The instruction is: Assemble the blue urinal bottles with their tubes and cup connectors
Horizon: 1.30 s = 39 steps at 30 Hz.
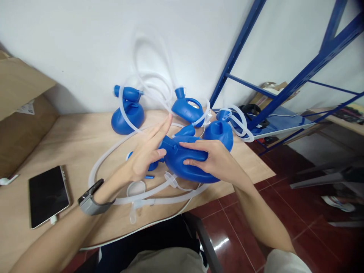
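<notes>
My right hand [218,159] grips a blue plastic urinal bottle [182,165] by its handle, thumb and fingers on either side. The bottle lies tilted on its side over the table, with its neck to the left. My left hand [145,153] is held flat with fingers stretched out, its palm at the bottle's mouth. Whether the palm presses on the mouth cannot be seen. Below my left hand lie a clear round cap [136,188] and a clear tube [159,191]. A small blue part [153,165] is half hidden behind that hand.
More blue urinal bottles [127,117] with coiled clear tubes [152,81] stand along the wall. A tablet [49,197] lies at the left, near a cardboard box [19,125]. A blue metal shelf frame [239,49] rises at the right. The table's edge curves along my front.
</notes>
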Tool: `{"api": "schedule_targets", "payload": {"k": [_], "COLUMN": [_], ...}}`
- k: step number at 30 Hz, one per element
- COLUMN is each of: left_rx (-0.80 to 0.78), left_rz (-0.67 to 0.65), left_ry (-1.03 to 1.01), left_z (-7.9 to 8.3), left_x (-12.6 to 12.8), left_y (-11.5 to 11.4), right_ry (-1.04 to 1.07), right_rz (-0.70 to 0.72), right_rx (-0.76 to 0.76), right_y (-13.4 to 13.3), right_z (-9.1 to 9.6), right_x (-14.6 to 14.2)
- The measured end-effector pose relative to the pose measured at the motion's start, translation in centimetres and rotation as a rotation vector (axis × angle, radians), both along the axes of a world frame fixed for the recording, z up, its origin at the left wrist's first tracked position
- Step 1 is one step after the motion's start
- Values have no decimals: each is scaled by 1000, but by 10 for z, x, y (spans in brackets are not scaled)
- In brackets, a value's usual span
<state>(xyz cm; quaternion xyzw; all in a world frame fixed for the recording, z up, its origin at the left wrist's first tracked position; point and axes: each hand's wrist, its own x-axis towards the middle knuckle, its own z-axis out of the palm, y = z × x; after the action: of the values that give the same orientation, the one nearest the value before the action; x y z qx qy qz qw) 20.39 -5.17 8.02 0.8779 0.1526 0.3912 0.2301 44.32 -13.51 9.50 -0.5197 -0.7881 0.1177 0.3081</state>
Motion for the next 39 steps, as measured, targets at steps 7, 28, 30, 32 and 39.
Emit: {"api": "schedule_targets", "payload": {"k": [7,28,30,32,39], "left_rx": [88,-442,-415,-446,-251], "left_rz": [-26,162,122,122,424], "left_ry": [51,463,609,648,623], "left_z": [9,-54,-56,-57,-65], "left_x": [5,-58,-79,-97,-130], "left_y": [-1,65,62,61,76], "right_ry": [90,-24,-32,-43,-89], "right_rz": [48,96,98,98,186], "right_rx": [23,-257,-266,-270,-246], "right_y": [12,87,89,90,93], "right_z": [-13,-31,-30,-28,-28], "right_x": [5,16,17,15,-4]}}
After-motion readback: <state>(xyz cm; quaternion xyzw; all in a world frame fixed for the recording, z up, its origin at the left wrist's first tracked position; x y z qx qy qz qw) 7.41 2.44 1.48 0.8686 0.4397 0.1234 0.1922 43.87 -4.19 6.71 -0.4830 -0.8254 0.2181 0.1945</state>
